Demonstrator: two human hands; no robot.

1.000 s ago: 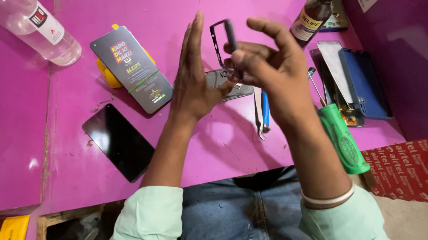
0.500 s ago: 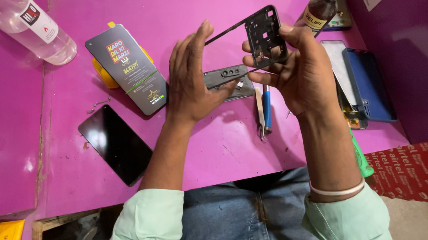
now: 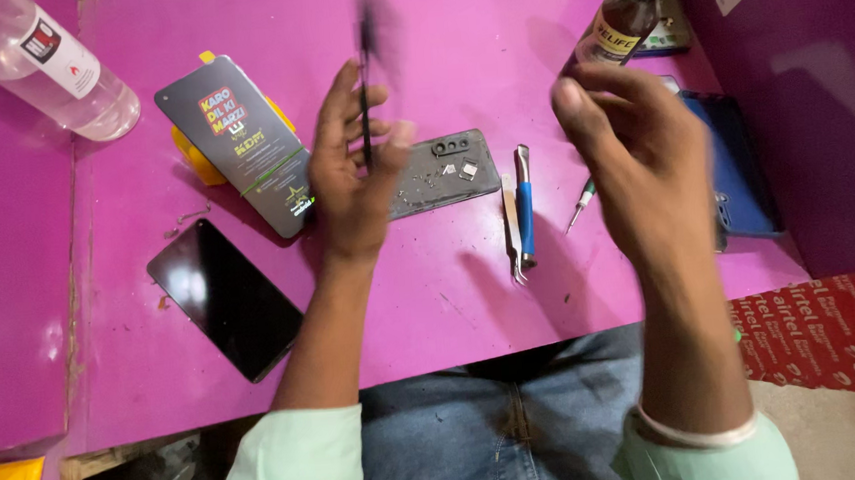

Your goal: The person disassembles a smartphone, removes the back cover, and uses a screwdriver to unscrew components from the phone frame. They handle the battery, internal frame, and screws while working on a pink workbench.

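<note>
Both forearms rise from the lap over the pink table [image 3: 258,402]: the right hand [image 3: 632,146] hovers blurred, fingers loosely curled on nothing, while the left hand [image 3: 353,175] pinches a thin dark phone frame [image 3: 367,64] edge-on, upright, above the grey back cover [image 3: 438,174], tweezers [image 3: 518,214] alongside.

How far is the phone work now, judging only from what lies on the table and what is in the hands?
Done: the black screen panel and the grey back cover, with small loose parts on it, lie apart on the pink table. In hand: the left hand holds a thin dark frame, blurred; the right hand is empty. Left: nothing is put together; tweezers lie unused.
</note>
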